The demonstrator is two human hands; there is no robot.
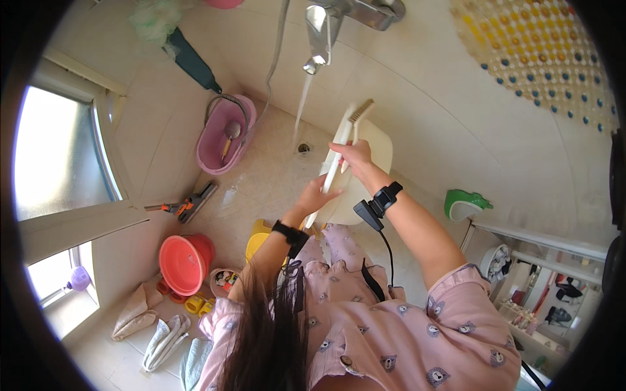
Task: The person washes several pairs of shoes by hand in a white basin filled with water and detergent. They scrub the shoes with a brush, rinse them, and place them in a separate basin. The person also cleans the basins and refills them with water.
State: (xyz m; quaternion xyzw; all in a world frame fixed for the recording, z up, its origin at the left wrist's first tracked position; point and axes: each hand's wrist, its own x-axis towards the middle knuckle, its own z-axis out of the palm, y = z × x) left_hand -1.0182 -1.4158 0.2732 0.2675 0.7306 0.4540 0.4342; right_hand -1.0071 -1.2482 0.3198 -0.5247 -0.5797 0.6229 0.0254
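Observation:
Both hands are in front of me, to the right of a stream of water from the chrome faucet (pixel 320 36). My left hand (pixel 314 195) grips the lower part of a flat white plastic panel or lid (pixel 334 171), seen edge-on and tilted. My right hand (pixel 356 155) holds a white-handled scrub brush (pixel 361 111), its bristles up, beside the panel's upper part; whether these fingers also grip the panel is hard to tell. Behind and below them stands a larger cream plastic piece (pixel 379 144), partly hidden by my arms. Both wrists wear black straps.
A floor drain (pixel 303 147) lies below the water. At left are a pink tub (pixel 203 141) with a shower head, a squeegee (pixel 198 203), a red bucket (pixel 181 266) and cloths (pixel 166 339). A yellow stool (pixel 257 239) stands near my legs. A green-rimmed container (pixel 464 204) is at right.

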